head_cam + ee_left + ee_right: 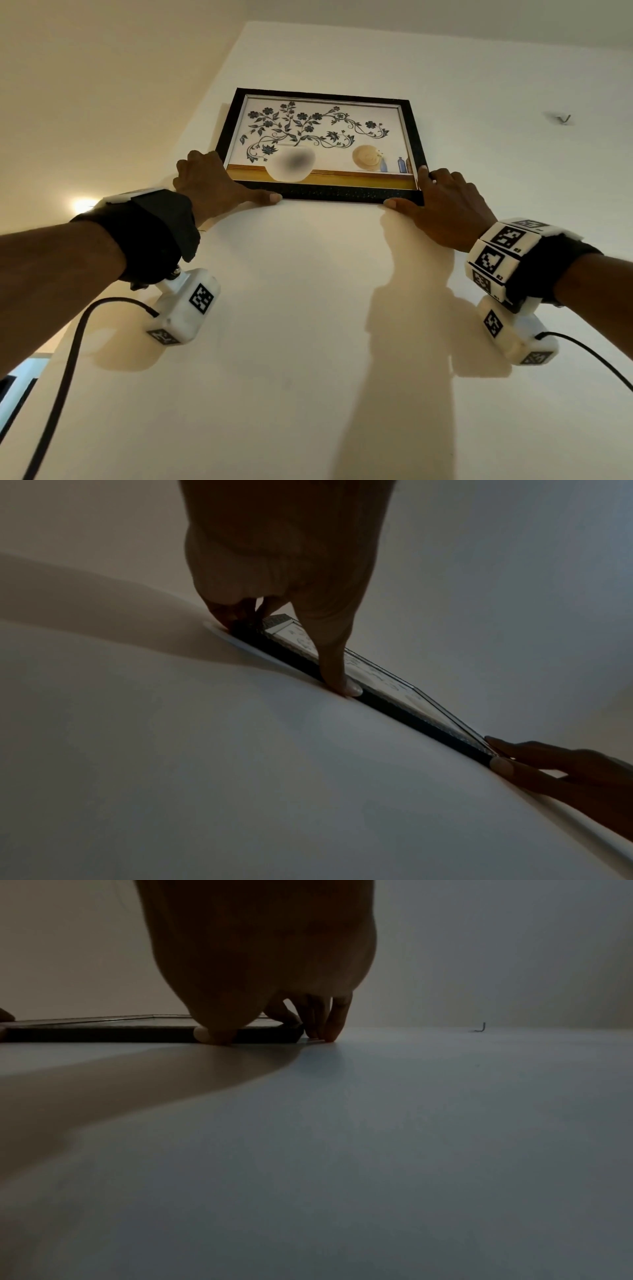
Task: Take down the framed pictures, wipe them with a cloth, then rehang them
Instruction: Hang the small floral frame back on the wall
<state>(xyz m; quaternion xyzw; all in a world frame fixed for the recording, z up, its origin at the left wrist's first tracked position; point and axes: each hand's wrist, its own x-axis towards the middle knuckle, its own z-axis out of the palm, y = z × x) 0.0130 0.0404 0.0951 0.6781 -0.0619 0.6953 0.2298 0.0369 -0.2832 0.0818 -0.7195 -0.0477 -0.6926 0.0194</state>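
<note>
I am gripping the black-framed floral picture [322, 145], upper centre, long axis horizontal: left hand [212, 185] pinching its lower-left corner, right hand [445, 205] its lower-right, equally near.

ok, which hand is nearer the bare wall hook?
Right. The right hand grips the framed picture at its lower right corner, below-left of the hook; the left hand holds the far lower left corner.

warm lamp [82, 205] glow lower left (wrist views dim).
</note>
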